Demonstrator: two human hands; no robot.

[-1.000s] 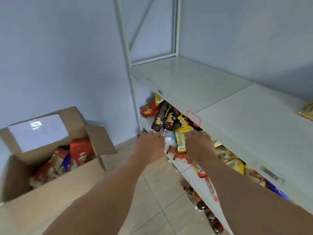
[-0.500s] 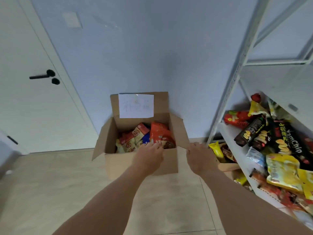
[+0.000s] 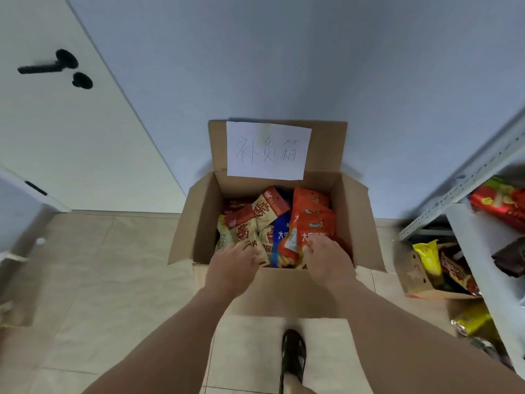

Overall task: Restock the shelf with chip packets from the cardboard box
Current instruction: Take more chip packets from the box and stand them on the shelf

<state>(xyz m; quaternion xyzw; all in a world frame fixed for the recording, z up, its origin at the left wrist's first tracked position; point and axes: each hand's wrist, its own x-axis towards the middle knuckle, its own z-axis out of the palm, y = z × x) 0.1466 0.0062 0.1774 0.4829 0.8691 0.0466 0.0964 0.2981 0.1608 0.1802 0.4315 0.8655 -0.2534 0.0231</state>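
Both hands are reaching into the box (image 3: 284, 291) at frame centre: left hand (image 3: 233, 265) and right hand (image 3: 329, 263) over packets (image 3: 312, 223), grip unclear. Box is looking full; shelf (image 3: 483, 243) at right is holding some stock. Restocking far from done.

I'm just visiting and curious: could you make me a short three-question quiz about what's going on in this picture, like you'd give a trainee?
1. True or false: the cardboard box stands open on the floor, with a handwritten paper sheet on its raised back flap.
2. Which packets lie under the right hand? A) orange packets B) green packets C) white packets
3. Fill in: the left hand reaches onto the beige and red packets on the ____ side of the box.

Key: 1 true. 2 A. 3 left. Whether either hand already grips a packet cannot be told, since the fingertips are hidden.
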